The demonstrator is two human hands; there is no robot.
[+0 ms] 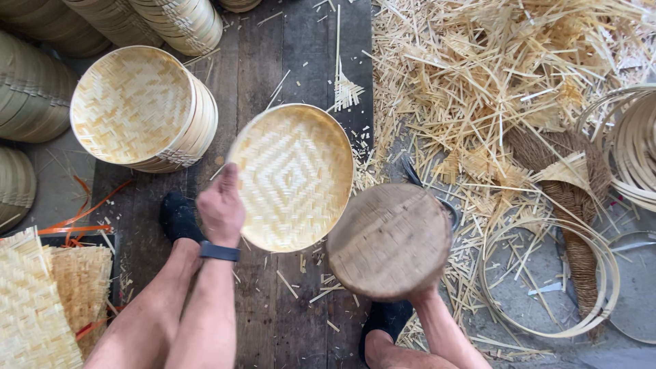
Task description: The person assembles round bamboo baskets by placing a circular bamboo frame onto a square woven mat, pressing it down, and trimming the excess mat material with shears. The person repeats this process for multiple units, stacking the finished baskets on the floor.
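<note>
Two hands busy: left hand (220, 205) pinches the rim of a pale woven bamboo tray (294, 176), held tilted just right of it. Right hand's grip can't be seen, hidden behind a round wooden block (389, 240).

What you can't really see here

Right hand (418, 295) is tucked behind the blurry round wooden block (388, 240); scissors (427, 191) mostly hidden under it; woven mats (34, 307) cut off bottom-left.
</note>
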